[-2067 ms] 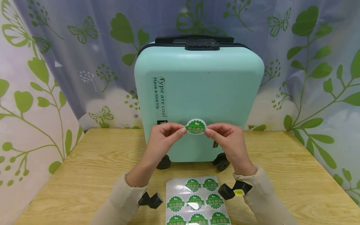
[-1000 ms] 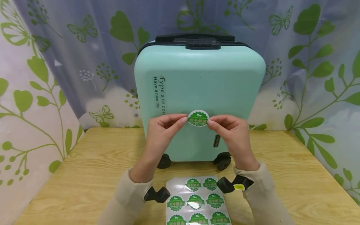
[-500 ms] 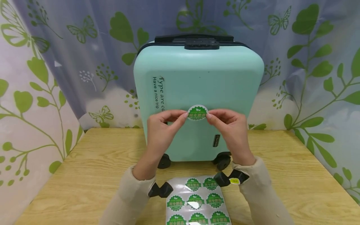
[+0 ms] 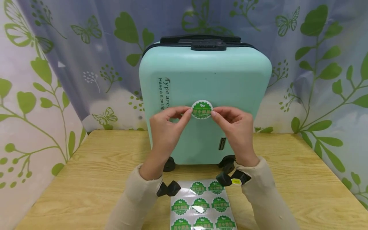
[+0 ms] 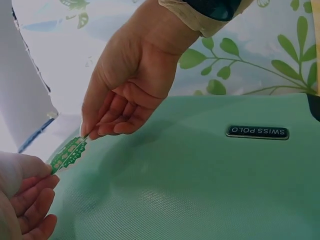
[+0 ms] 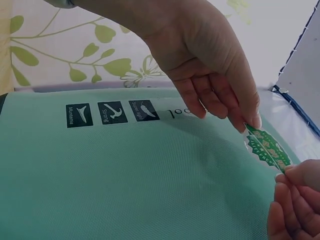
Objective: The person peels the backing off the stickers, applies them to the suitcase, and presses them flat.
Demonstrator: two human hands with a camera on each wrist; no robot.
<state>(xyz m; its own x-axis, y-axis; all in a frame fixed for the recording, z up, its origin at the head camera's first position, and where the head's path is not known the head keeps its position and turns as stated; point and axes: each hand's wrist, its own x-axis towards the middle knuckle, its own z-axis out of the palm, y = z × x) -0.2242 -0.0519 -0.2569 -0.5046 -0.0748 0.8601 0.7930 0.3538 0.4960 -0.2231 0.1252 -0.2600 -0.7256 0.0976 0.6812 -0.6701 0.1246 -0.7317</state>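
Note:
A round green-and-white sticker (image 4: 202,109) is held flat in front of a mint-green suitcase (image 4: 230,83), printed side toward me. My left hand (image 4: 169,127) pinches its left edge between thumb and forefinger. At the opposite edge, the thumb and forefinger of my right hand (image 4: 237,131) pinch it too. In the left wrist view the sticker (image 5: 70,154) slants between both hands, close over the suitcase shell (image 5: 175,185). The right wrist view shows the sticker (image 6: 267,147) stretched between the fingertips, with a crease-like line across it.
On the wooden table (image 4: 287,179) lies a sheet of similar stickers (image 4: 191,199), below the hands. The suitcase stands upright on black wheels (image 4: 169,164), a leaf-patterned curtain (image 4: 109,38) behind it. Black wrist devices (image 4: 168,189) sit at both cuffs.
Both hands have risen together with the sticker, from low on the suitcase front to about its middle. Their pinch on it stays the same; suitcase and sheet have not moved.

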